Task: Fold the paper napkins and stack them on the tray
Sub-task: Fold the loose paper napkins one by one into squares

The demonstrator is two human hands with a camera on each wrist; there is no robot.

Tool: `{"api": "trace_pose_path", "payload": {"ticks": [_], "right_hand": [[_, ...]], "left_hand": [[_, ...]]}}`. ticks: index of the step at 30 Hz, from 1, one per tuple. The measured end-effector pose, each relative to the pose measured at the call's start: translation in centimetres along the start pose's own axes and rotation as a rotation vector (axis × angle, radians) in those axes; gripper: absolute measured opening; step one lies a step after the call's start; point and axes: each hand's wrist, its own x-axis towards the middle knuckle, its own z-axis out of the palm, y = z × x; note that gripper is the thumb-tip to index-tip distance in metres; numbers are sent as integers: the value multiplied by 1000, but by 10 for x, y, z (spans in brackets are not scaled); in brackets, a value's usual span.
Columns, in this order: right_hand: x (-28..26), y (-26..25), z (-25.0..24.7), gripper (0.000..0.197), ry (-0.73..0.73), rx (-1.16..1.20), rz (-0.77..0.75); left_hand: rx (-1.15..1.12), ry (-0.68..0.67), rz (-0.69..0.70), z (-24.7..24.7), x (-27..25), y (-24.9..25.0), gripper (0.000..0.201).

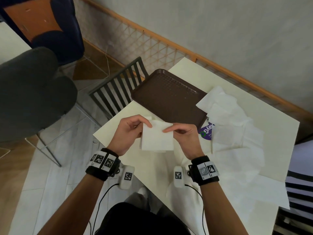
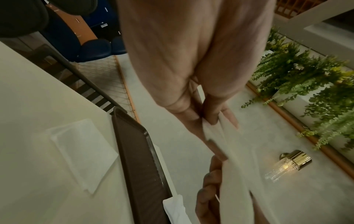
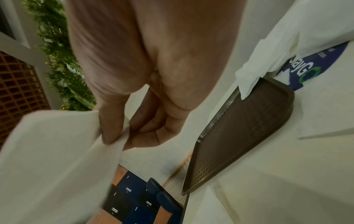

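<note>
A white folded paper napkin [image 1: 156, 139] hangs in the air above the near part of the table. My left hand [image 1: 133, 128] pinches its upper left corner, and my right hand [image 1: 179, 131] pinches its upper right corner. The left wrist view shows thumb and fingers on the napkin edge [image 2: 226, 145]. In the right wrist view the thumb presses the napkin [image 3: 57, 151]. The brown tray [image 1: 169, 97] lies empty just beyond my hands. Another folded napkin [image 2: 82, 153] lies flat on the table beside the tray.
A heap of loose unfolded napkins [image 1: 233, 126] covers the table's right side, overlapping the tray's corner and a purple packet [image 1: 206, 132]. A slatted grey chair [image 1: 118, 90] stands past the table's far left edge. A dark cushioned seat [image 1: 30, 92] is at left.
</note>
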Motion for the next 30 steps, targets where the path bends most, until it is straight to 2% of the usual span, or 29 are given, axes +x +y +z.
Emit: {"api": "trace_pose_path", "payload": {"ticks": [5,11,15,17,19,20,21,23,25,28,30], "right_hand": [[8,5,7,22,-1,-60,-28],[11,8,3,13,-41,-73,-48],[8,7,-4,21,-101,-154,-70],[10,5,-8,29,-75,-74,-40],[12,-1,-5,23,-40,14,33],[14,-4,1,11,-36,-48,66],[16,-6,10,8,-34,-198,86],[18,-3,29,25,-87,-530,51],[21,3,45,30,-106,-728,-49],[23,16,49,29,-113,-788,-129],[24,20,48,32,-7,-685,-70]], "left_hand": [[-93,-15,-78,-6,2,2,20],[-141,29,-149,-4,6,5,25],[83,60,-46,-1,5,0,18],[191,38,15,0,3,-2,16],[277,2,46,1,1,-2,16],[303,-20,51,2,0,-3,15],[327,-45,58,3,-1,-3,14],[390,-72,96,5,-3,-3,12],[418,-33,122,3,-5,-4,16],[390,70,115,-6,-7,-7,15],[310,132,60,-11,-8,-10,12]]}}
